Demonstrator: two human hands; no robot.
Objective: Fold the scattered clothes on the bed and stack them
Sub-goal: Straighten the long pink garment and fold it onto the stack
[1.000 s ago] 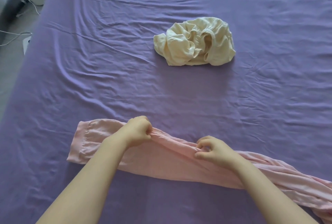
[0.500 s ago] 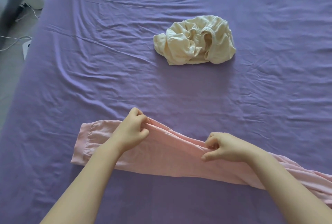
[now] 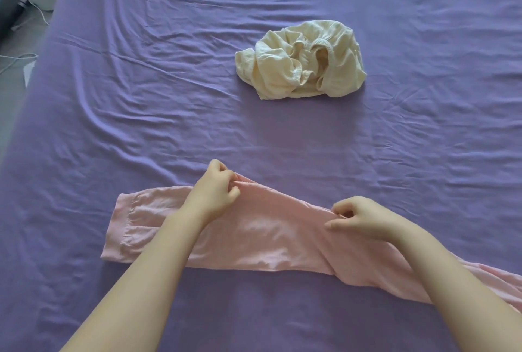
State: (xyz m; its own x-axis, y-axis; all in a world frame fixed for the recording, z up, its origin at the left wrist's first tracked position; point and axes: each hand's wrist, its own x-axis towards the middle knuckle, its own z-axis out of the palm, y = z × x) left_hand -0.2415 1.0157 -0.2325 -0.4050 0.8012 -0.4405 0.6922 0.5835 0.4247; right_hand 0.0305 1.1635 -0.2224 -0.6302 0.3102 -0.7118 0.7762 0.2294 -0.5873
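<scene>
Hands spread apart; pink garment (image 3: 271, 235) flatter, pinched.

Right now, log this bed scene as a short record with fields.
surface: purple sheet, wrinkled
pink garment: laid out long across the near side, running off the right edge
cream garment: crumpled heap farther back, apart from the pink one, untouched
left hand: pinches the pink garment's far edge
right hand: pinches the same edge, further right
stack: none visible yet
off the bed: cables on the floor at left
</scene>
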